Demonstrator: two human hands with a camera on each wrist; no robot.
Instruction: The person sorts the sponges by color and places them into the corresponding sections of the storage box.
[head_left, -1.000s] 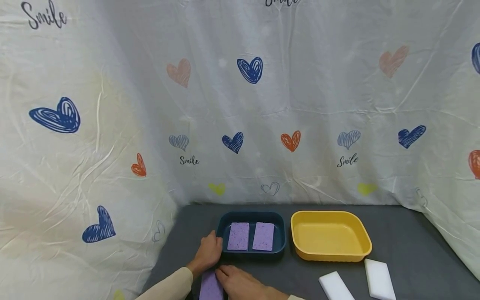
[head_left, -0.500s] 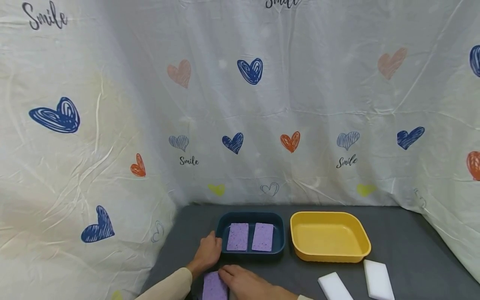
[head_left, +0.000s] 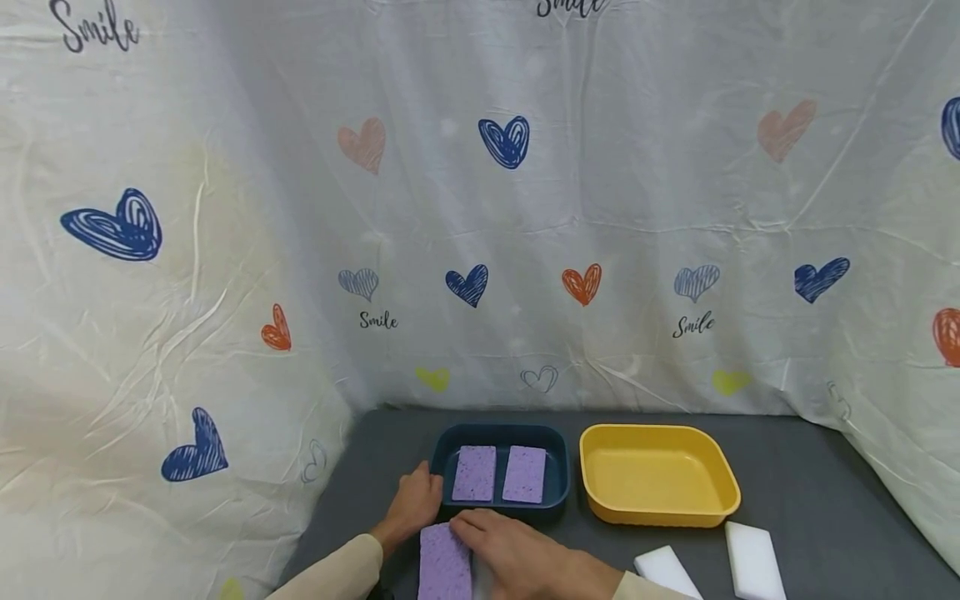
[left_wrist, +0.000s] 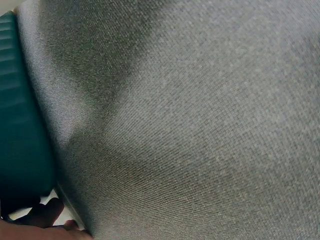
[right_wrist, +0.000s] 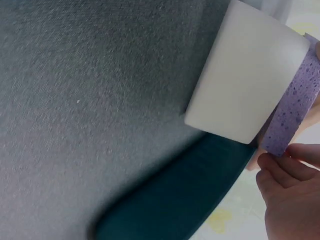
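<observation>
My left hand (head_left: 412, 504) grips the left rim of a dark teal tray (head_left: 558, 504). In the left wrist view only part of that hand (left_wrist: 40, 225) shows below the tray (left_wrist: 22, 110). Inside the tray lie two speckled purple sponges, one on the left (head_left: 474, 473) and one on the right (head_left: 523, 475). In front of the tray, my right hand (head_left: 525, 550) pinches a third purple sponge (head_left: 445, 562), seen edge-on in the right wrist view. A white sponge block (right_wrist: 245, 75) lies beside it, mostly hidden under my right hand in the head view.
A yellow tray (head_left: 660, 518) stands right of the teal one, with nothing in it. Two more white blocks lie on the grey table in front of it, one nearer (head_left: 667, 572) and one farther right (head_left: 753, 560). A heart-printed curtain (head_left: 630, 192) hangs behind.
My right hand has moved the purple sponge right and forward, toward the teal tray's front. A bit of white block now shows beside it. My left hand has stayed at the rim.
</observation>
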